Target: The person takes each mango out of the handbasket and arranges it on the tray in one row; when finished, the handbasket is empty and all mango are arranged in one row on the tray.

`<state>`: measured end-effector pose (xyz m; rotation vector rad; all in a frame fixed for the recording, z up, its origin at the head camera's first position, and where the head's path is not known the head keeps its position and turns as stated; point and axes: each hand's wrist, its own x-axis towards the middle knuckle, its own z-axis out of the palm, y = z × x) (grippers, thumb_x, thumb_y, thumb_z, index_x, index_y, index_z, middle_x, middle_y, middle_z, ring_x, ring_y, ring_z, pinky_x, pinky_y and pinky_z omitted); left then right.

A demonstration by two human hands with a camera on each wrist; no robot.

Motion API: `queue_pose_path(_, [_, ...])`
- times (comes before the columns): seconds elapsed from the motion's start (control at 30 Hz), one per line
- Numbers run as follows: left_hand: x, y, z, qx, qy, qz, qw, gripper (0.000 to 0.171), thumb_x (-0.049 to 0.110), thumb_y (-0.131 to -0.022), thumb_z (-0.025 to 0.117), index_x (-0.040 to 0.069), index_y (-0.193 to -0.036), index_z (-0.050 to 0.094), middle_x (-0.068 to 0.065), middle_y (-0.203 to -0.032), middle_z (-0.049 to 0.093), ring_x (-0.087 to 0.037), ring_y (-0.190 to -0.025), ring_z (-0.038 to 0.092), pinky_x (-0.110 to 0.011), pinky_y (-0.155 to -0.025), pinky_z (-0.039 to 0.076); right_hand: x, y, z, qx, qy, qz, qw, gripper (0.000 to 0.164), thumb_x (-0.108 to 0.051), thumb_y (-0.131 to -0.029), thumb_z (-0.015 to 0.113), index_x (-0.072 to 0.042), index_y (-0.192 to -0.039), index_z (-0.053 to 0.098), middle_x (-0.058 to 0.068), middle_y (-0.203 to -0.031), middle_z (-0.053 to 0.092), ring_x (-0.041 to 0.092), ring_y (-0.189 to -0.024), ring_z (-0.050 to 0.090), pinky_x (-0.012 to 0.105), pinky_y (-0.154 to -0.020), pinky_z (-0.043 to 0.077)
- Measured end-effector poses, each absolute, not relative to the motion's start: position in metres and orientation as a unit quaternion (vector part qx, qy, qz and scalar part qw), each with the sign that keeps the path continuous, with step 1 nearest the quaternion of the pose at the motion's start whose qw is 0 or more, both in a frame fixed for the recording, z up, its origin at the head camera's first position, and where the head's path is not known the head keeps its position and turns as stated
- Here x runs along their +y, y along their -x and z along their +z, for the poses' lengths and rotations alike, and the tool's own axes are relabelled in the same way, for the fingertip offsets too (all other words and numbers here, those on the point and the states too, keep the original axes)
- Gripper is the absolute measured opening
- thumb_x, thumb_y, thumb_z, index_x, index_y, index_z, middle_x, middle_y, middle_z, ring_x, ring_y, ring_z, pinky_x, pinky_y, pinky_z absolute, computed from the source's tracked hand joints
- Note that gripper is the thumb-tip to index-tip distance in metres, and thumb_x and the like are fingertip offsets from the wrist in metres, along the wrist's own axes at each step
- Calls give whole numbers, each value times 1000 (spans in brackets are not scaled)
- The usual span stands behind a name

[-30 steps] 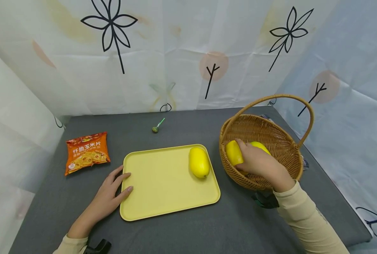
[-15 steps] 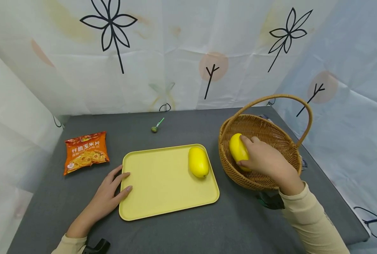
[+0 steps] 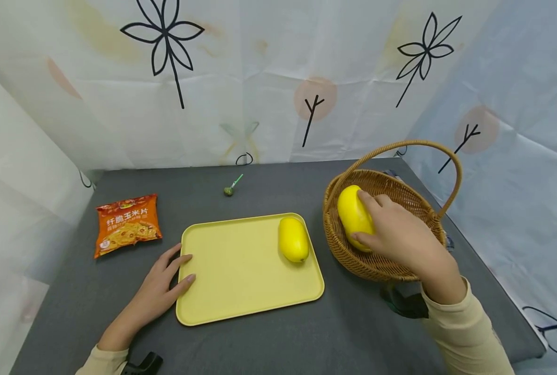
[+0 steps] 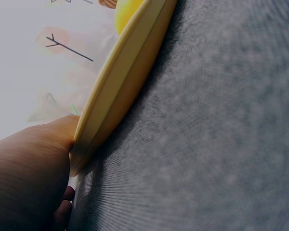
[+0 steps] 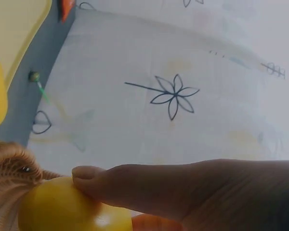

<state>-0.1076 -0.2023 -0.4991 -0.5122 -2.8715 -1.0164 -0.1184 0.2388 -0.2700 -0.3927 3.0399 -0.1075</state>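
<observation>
My right hand (image 3: 400,229) grips a smooth yellow oblong fruit (image 3: 353,211) at the left side of the wicker basket (image 3: 381,182). In the right wrist view the thumb (image 5: 130,185) presses against the held fruit (image 5: 62,207). At the left edge of the yellow tray (image 3: 240,271) my left hand (image 3: 158,286) rests with relaxed fingers, the thumb and fingertips over the rim. The left wrist view shows that hand (image 4: 33,163) against the tray's rim (image 4: 111,91). A second yellow fruit (image 3: 293,239) lies on the tray's right side.
An orange snack bag (image 3: 128,224) lies at the back left of the grey table (image 3: 278,344). Behind the tray is a small green lollipop (image 3: 230,190). The basket's tall handle (image 3: 414,141) arches over its opening. A patterned cloth wall (image 3: 240,94) rises behind the table.
My right hand has moved a little right and drawn the gripped fruit upward. Another yellow fruit, seen behind the hand a second ago, is no longer visible. The left hand keeps its place.
</observation>
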Motion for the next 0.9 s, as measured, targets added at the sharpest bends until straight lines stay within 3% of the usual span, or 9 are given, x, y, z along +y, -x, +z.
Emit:
queue_pose_path(0.43, [-204,108,-502,-930,164,-327,27,52,37,-95,60,8,-136,50,-19,-153,25,-45,-133,29,-65,-96,31,208,106,-274,981,180,-76,-12,78,-38,-84,72,-5,-146,37,16,-118,54,22,-85,55,33,-67,47])
queue_pose_path(0.77, [-204,108,-503,-931,163,-326,27,52,39,-94,60,9,-136,50,-18,-153,24,-44,-135,29,-64,-97,30,180,120,-291,975,194,-110,10,83,-46,-85,69,-7,-149,31,14,-119,55,19,-83,53,31,-68,45])
queue_pose_path(0.9, [-203,108,-502,-929,167,-327,35,51,36,-95,60,9,-136,51,-18,-153,25,-44,-134,30,-64,-96,31,164,127,-301,972,202,-115,18,83,-45,-86,68,-5,-148,32,17,-127,53,22,-92,57,35,-74,49])
